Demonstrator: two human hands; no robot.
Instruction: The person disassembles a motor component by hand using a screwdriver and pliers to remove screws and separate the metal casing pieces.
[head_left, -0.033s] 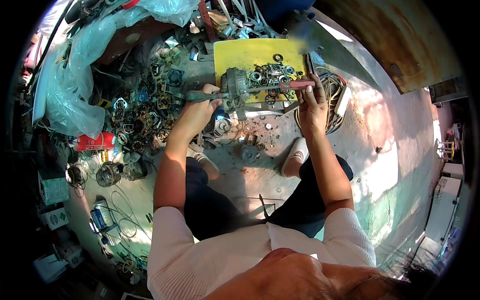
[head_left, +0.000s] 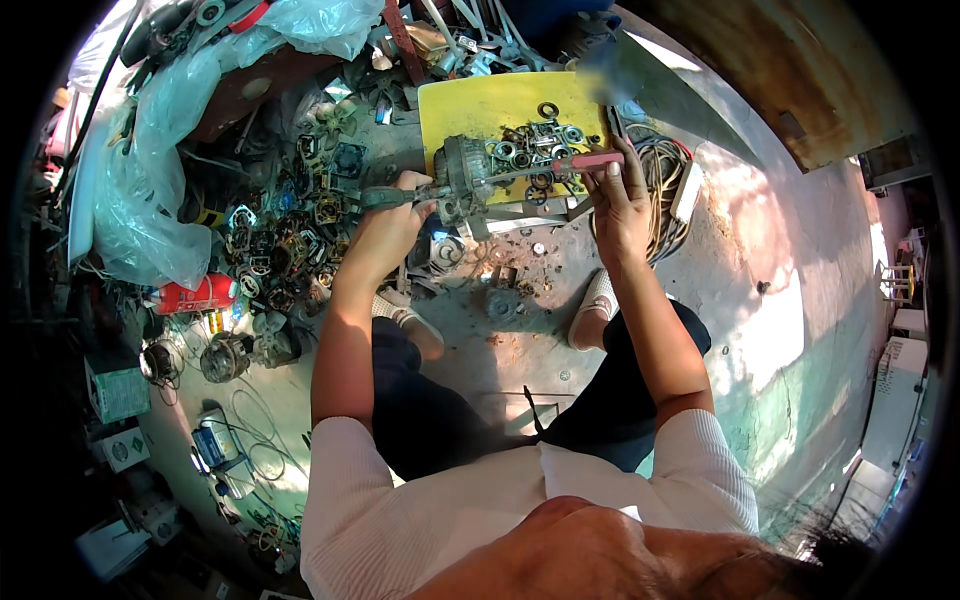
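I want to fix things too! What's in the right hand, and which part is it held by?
A screwdriver; the right hand holds it near the end of its red handle.

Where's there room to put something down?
The floor right of the cable is mostly bare; the board is bare at its far left corner, past the ribbed housing. Metal parts crowd left of the left hand; rings crowd the board's middle.

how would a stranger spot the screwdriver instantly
Find the large yellow board. By its right edge, the right hand holds the screwdriver, pointing left toward the ribbed metal housing. Its red handle sets it apart from the small metal parts nearby.
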